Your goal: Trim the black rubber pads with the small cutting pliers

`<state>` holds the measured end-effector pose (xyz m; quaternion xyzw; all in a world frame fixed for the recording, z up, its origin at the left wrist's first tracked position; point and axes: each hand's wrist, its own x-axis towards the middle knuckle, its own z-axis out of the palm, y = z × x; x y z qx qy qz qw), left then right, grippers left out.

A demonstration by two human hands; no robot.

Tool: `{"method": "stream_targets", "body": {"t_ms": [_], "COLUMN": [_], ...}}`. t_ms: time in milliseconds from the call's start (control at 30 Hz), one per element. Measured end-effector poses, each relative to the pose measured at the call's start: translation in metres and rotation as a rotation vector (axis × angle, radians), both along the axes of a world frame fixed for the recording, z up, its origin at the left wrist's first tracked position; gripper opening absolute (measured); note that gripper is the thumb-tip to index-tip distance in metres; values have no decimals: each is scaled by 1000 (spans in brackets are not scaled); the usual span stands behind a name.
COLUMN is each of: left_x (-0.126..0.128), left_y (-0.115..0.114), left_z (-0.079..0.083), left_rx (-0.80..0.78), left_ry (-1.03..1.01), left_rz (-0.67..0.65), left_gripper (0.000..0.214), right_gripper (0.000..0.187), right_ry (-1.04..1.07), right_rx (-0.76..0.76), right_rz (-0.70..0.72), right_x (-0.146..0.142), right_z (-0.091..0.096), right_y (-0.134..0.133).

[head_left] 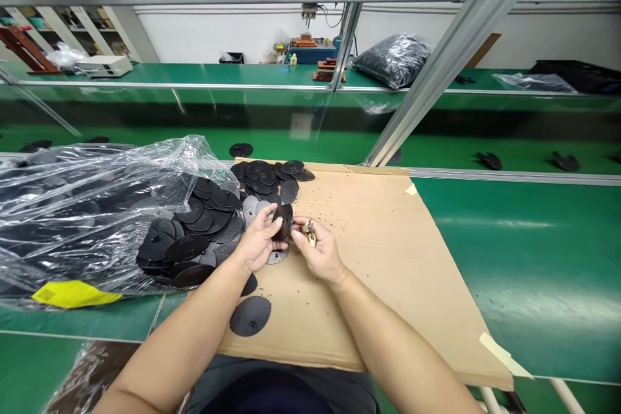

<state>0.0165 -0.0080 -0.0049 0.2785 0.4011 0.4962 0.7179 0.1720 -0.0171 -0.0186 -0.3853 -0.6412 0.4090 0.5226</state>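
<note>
My left hand (259, 239) is closed on a black plastic disc (282, 221), held tilted up above the cardboard. Close beside it on the right, my right hand (317, 252) is wrapped round small nippers (309, 233) with pale yellow handles; its fingertips are at the disc's edge. The nippers' jaws are partly hidden by my fingers. Left of my hands lies a heap of black discs (208, 220), spilling from a clear plastic bag (97, 207). Another group of discs (264, 174) lies beyond my hands, and a single disc (251, 315) lies nearer to me.
A cardboard sheet (388, 259), strewn with small dark scraps, covers part of the green bench (528, 239). Behind it runs a green surface (436, 149) with scattered black parts. A slanted metal post (436, 77) rises at the right. A yellow label (75, 294) lies on the bag.
</note>
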Motion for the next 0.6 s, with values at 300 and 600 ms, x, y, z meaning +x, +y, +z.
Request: {"method": "stream_targets", "body": {"t_ms": [300, 600], "left_x": [-1, -1], "left_y": [-7, -8], "left_z": [-2, -3], "left_rx": [-12, 13], "left_ry": [-136, -74], "left_rz": [-217, -226], "left_gripper": [48, 50], "right_gripper": [11, 12], "right_ry": [-211, -307], "right_rx": [328, 379], "right_rz": [-63, -119], "right_x": [2, 3], "right_z": [10, 8], "right_y": [-1, -3]}}
